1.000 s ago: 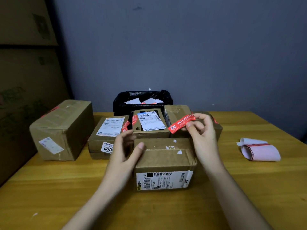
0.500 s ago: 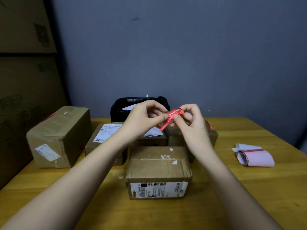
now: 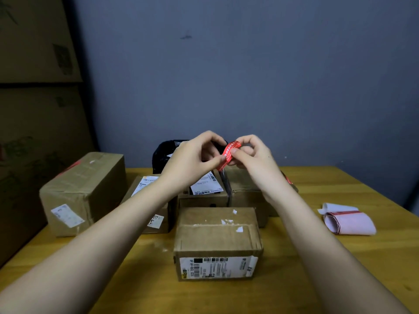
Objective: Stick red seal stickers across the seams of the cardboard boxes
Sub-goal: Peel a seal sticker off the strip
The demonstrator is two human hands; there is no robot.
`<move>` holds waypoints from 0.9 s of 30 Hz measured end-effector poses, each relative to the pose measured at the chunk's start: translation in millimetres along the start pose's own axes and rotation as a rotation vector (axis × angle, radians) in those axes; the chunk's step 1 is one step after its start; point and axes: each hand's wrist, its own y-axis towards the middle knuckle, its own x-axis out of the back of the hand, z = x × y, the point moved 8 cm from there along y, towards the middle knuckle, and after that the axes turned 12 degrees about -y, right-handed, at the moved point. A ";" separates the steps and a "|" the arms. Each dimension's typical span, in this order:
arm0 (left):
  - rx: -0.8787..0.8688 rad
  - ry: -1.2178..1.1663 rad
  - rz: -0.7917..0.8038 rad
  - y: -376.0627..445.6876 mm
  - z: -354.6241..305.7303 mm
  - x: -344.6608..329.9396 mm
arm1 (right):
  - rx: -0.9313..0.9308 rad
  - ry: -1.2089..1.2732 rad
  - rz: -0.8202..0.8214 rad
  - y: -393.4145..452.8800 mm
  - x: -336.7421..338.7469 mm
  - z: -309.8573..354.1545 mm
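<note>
Both hands are now sitting a little higher above the boxes than half a second ago, and the red seal sticker (image 3: 229, 155) between them is standing more steeply, curling at its top. From the head camera, the left hand (image 3: 192, 159) is pinching the sticker's lower end, thumb and forefinger closed on it, the other fingers curled. The right hand (image 3: 251, 157) is gripping the upper part, its thumb pressing on the red face and its fingers (image 3: 246, 141) curled behind. So the sticker is hanging in the air, clear of every box.

Below the hands, the nearest cardboard box (image 3: 217, 241) is resting on the wooden worktop (image 3: 294, 279), its top seam bare apart from small white paper scraps, a barcode label on its front. Behind it, three smaller labelled boxes (image 3: 204, 193) are crowding together, partly hidden by the forearms. A larger box (image 3: 84, 191) is standing to the left. A black bag (image 3: 162, 155) is sitting at the back. Off to the right, a curled sheet of sticker backing (image 3: 349, 223) is lying on the worktop.
</note>
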 end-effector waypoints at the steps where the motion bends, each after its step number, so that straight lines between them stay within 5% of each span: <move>1: 0.000 0.023 -0.006 0.2 0.0 1.4 | 0.013 -0.031 0.005 1.0 -0.2 2.0; 16: 0.125 -0.112 -0.022 8.6 19.8 0.7 | 0.196 -0.327 -0.093 5.5 -1.3 12.7; 27: 0.157 -0.020 -0.099 13.5 37.8 -2.5 | -0.038 -0.127 -0.069 26.5 -11.3 -8.9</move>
